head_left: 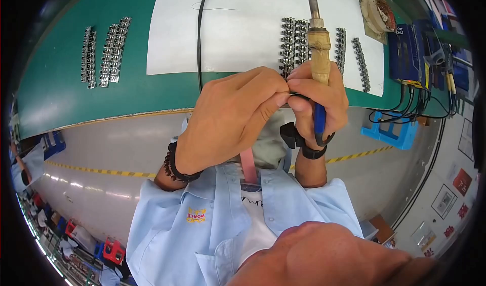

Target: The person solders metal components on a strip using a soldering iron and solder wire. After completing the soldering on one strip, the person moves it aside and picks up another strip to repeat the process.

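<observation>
My left hand [228, 116], with dark bracelets at the wrist, is closed, its thumb and fingertips pinched together against those of my right hand. Between the fingertips shows a sliver of something thin and dark; the fingers cover most of it. My right hand [324, 96] has a soldering iron [320, 55] gripped between its fingers, the metal shaft pointing away over the table and the blue end toward me. Beyond both hands, strips of small metal parts [288, 45] lie side by side on a white sheet [238, 37], partly hidden by the iron and my right hand.
More metal strips [115, 52] lie on the green table [55, 93] at left. A black cable [200, 27] crosses the sheet. At right stand a round holder [379, 15] and a dark blue box [407, 53] with cables. A blue stool [392, 131] is below the edge.
</observation>
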Demonstrator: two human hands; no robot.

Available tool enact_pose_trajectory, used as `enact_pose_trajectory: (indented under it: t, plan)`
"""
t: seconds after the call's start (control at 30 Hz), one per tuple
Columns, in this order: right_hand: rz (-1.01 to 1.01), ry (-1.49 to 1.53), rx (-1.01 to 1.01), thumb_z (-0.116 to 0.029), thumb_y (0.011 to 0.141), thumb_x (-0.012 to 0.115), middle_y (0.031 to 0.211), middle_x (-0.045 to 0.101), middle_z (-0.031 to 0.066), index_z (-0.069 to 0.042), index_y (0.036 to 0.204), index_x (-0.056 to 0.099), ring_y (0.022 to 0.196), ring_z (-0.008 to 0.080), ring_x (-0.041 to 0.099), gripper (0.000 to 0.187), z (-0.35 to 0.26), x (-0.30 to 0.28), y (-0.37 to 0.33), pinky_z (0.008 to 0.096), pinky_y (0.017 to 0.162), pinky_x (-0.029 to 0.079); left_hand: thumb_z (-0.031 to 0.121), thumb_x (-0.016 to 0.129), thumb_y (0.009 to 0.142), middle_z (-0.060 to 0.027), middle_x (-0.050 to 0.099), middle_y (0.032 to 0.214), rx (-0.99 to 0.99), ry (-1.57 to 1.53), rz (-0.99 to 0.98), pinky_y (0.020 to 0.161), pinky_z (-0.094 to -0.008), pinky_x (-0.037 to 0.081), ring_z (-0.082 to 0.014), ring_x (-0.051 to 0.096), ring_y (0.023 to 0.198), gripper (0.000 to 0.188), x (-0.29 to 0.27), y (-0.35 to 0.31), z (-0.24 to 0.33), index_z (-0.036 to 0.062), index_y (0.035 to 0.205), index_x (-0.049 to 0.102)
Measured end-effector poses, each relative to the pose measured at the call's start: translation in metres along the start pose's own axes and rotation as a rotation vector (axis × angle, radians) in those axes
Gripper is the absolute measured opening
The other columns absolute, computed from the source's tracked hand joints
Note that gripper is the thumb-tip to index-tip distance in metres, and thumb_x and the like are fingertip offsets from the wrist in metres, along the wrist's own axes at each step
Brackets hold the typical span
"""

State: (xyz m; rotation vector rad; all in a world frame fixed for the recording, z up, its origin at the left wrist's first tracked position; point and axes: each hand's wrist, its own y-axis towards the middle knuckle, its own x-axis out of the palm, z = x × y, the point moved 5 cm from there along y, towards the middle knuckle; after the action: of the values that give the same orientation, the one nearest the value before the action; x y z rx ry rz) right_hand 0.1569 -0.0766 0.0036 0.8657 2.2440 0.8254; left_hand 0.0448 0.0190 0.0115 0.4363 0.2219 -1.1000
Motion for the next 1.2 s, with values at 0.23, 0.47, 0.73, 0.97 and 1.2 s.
enact_pose_trajectory:
  t: [0.23, 0.47, 0.73, 0.97, 1.2]
  plan:
    - [-0.013, -0.016, -0.053, -0.006, 0.072, 0.076, 0.072, 0.056, 0.0072, -0.006, 0.083, 0.061, 0.062, 0.0189, 0.052, 0.018, 0.004, 0.004, -0.004, 0.0271, 0.053, 0.041, 0.009, 0.055, 0.093, -0.0034, 0.059, 0.073, -0.318, -0.116, 0.006, 0.054, -0.0232, 0.037, -0.008, 0.048, 0.064, 0.014, -0.004, -0.012, -0.003, -0.0023, 0.086, 0.058]
    - [0.058, 0.026, 0.063, -0.018, 0.091, 0.061, 0.077, 0.057, 0.0103, -0.002, 0.086, 0.053, 0.07, 0.018, 0.056, 0.018, 0.008, -0.011, -0.012, 0.0291, 0.061, 0.05, 0.007, 0.056, 0.089, -0.0008, 0.056, 0.065, -0.362, -0.151, 0.163, 0.051, -0.0229, 0.032, -0.0053, 0.041, 0.058, 0.014, -0.044, -0.048, -0.007, -0.0028, 0.081, 0.061]
    - [0.166, 0.077, 0.096, -0.011, 0.091, 0.058, 0.084, 0.058, 0.0093, -0.003, 0.087, 0.052, 0.077, 0.0162, 0.058, 0.011, 0.002, -0.034, -0.015, 0.026, 0.07, 0.048, 0.014, 0.055, 0.093, 0.0023, 0.052, 0.066, -0.411, 0.157, 0.213, 0.053, -0.0202, 0.025, -0.0031, 0.038, 0.059, 0.021, -0.096, -0.115, 0.019, -0.0017, 0.081, 0.06]
    - [-0.048, -0.376, -0.015, -0.006, 0.072, 0.074, 0.093, 0.064, 0.011, -0.003, 0.085, 0.052, 0.092, 0.0247, 0.06, 0.026, -0.018, -0.027, 0.0, 0.0321, 0.079, 0.048, 0.017, 0.056, 0.093, 0.0053, 0.046, 0.062, -0.34, -0.066, 0.504, 0.046, -0.0198, 0.019, -0.0011, 0.032, 0.052, 0.018, -0.118, -0.148, 0.007, -0.0001, 0.09, 0.062]
    - [-0.157, -0.434, 0.033, -0.006, 0.064, 0.079, 0.099, 0.064, 0.0117, -0.004, 0.084, 0.053, 0.1, 0.0337, 0.057, 0.033, -0.032, 0.001, -0.001, 0.0421, 0.086, 0.046, 0.01, 0.055, 0.093, 0.0069, 0.042, 0.061, -0.201, -0.002, 0.681, 0.047, -0.0189, 0.019, 0.0004, 0.03, 0.053, 0.012, -0.127, -0.117, 0.004, 0.0012, 0.086, 0.06]
